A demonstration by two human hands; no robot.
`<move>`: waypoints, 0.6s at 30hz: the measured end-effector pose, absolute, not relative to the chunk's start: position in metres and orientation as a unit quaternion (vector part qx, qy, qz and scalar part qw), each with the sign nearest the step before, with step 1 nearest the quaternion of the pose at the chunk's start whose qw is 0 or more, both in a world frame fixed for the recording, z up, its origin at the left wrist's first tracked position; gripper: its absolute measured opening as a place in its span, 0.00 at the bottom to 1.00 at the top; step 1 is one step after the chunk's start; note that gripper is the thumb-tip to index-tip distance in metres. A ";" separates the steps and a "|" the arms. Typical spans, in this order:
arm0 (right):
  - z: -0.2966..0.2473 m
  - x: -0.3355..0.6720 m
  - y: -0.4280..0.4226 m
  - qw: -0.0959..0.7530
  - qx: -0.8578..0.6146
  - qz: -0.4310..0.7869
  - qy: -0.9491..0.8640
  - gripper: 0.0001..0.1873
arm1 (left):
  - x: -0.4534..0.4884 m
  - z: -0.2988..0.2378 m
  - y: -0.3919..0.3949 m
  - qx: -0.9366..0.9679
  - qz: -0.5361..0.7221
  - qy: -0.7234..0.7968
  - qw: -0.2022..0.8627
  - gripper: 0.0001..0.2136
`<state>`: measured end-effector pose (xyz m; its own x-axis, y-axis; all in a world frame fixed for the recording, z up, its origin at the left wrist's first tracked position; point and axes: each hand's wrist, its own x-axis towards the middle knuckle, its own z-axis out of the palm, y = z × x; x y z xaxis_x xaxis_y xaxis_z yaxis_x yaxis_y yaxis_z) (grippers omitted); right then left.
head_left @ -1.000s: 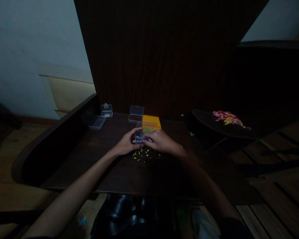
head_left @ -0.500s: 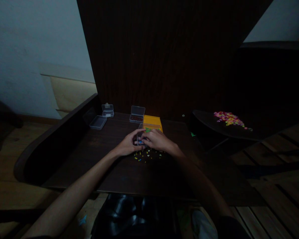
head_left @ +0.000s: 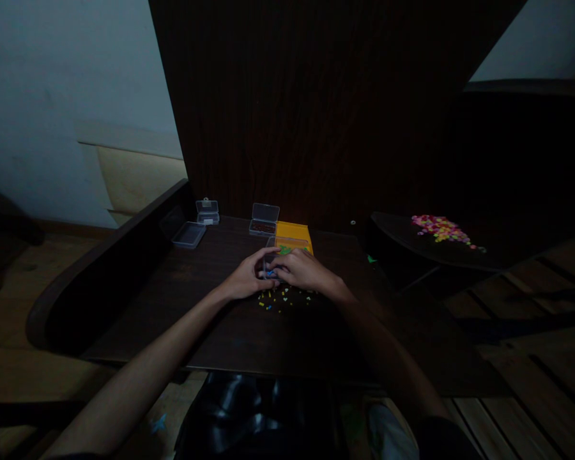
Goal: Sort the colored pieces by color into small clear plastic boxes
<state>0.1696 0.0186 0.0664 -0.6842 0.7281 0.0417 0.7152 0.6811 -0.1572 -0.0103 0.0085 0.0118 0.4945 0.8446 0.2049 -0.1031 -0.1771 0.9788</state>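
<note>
My left hand and my right hand meet at the middle of a dark wooden table. Both curl round a small clear plastic box with blue beads inside. The fingers of both hands are closed on its sides. Just in front of the hands lies a scatter of tiny coloured beads on the tabletop. Behind the hands sits a yellow box with a clear container of green and orange beads against it.
A clear box with dark beads stands behind the yellow one. Two more clear boxes lie at the table's far left. A pile of pink and yellow beads rests on a dark round surface to the right. Dark panelling rises behind.
My right hand has shifted slightly left and back over the small box, hiding most of the blue beads. My left hand has hardly moved.
</note>
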 end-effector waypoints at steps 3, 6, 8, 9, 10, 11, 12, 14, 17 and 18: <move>0.067 0.173 0.019 0.066 -0.391 0.067 -0.915 0.15 | -0.010 0.012 0.008 0.641 0.413 0.285 0.581 0.35; 0.067 0.175 0.020 0.071 -0.396 0.069 -0.913 0.14 | -0.010 0.011 0.008 0.634 0.413 0.290 0.586 0.35; 0.068 0.176 0.021 0.065 -0.396 0.067 -0.913 0.14 | -0.010 0.011 0.008 0.633 0.412 0.292 0.587 0.35; 0.069 0.176 0.020 0.063 -0.396 0.067 -0.914 0.14 | -0.011 0.011 0.008 0.634 0.412 0.291 0.586 0.35; 0.070 0.176 0.019 0.066 -0.397 0.068 -0.913 0.14 | -0.011 0.011 0.008 0.635 0.412 0.291 0.585 0.35; 0.072 0.176 0.018 0.072 -0.399 0.071 -0.911 0.14 | -0.011 0.010 0.009 0.636 0.413 0.291 0.583 0.35; 0.074 0.176 0.016 0.082 -0.400 0.077 -0.909 0.14 | -0.012 0.010 0.009 0.638 0.413 0.291 0.581 0.35; 0.078 0.177 0.010 0.102 -0.385 0.104 -0.911 0.13 | -0.012 0.010 0.010 0.642 0.416 0.293 0.574 0.36; 0.080 0.177 -0.003 0.102 -0.325 0.168 -0.925 0.10 | -0.012 0.009 0.012 0.642 0.428 0.305 0.559 0.36; 0.079 0.177 -0.007 0.089 -0.305 0.186 -0.930 0.09 | -0.012 0.009 0.012 0.639 0.434 0.310 0.554 0.36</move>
<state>0.1771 -0.0069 0.0787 -0.7975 0.6011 0.0521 0.5347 0.7441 -0.4005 -0.0119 0.0123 0.0089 0.4324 0.8766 0.2112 -0.0849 -0.1936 0.9774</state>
